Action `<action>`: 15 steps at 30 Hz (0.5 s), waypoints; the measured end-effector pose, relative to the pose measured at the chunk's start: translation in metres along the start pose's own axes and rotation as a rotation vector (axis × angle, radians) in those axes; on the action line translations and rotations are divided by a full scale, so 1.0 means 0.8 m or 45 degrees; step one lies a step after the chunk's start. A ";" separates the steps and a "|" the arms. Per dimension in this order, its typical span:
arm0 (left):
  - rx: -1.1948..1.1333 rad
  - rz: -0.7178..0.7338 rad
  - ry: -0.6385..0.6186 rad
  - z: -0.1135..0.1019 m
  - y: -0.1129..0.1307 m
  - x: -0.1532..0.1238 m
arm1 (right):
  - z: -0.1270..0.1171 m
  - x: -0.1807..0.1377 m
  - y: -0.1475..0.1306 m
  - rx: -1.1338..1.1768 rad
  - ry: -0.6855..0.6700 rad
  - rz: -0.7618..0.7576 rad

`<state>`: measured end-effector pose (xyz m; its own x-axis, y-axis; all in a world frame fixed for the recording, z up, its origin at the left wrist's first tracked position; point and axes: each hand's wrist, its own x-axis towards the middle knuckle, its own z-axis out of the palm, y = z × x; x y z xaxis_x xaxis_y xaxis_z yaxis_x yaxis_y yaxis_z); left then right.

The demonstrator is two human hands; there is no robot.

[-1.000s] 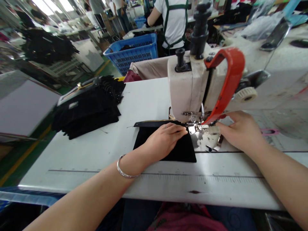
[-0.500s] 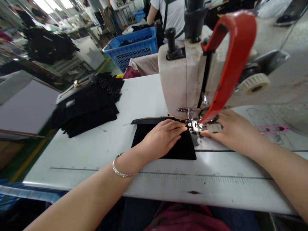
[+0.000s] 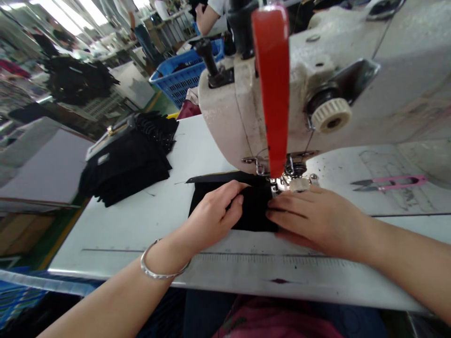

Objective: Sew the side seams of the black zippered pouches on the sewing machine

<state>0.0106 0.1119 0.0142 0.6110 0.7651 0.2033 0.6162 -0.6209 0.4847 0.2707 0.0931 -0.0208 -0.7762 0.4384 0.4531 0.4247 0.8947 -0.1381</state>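
A black fabric piece [image 3: 256, 209] lies flat on the white sewing table, its right end at the presser foot [image 3: 276, 186] of the sewing machine [image 3: 225, 110]. Along its far edge runs a black zipper strip [image 3: 221, 177]. My left hand [image 3: 220, 206], with a silver bangle at the wrist, pinches the fabric between thumb and curled fingers. Stretched out flat, the fingers of my right hand [image 3: 313, 218] rest on the fabric's right edge, just in front of the presser foot. The needle tip is hidden behind the red guard [image 3: 273, 89].
A stack of black fabric pieces [image 3: 127, 157] sits at the table's left. Pink-handled thread snips [image 3: 391, 182] lie right of the machine. A printed ruler [image 3: 243, 257] runs along the front edge. Beyond the table stand a blue basket [image 3: 179, 80] and other people.
My right hand has come forward from behind the presser foot onto the fabric. My left hand has drawn back leftward, its fingers now curled. The view has shifted, so the machine appears further left.
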 end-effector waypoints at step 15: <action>0.436 0.490 -0.105 0.034 0.008 0.001 | 0.006 0.000 -0.013 0.002 0.009 -0.052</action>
<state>0.0283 0.1036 -0.0054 0.8538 0.4633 0.2375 0.4583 -0.8853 0.0791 0.2637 0.0840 -0.0233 -0.7895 0.4009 0.4648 0.3919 0.9120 -0.1211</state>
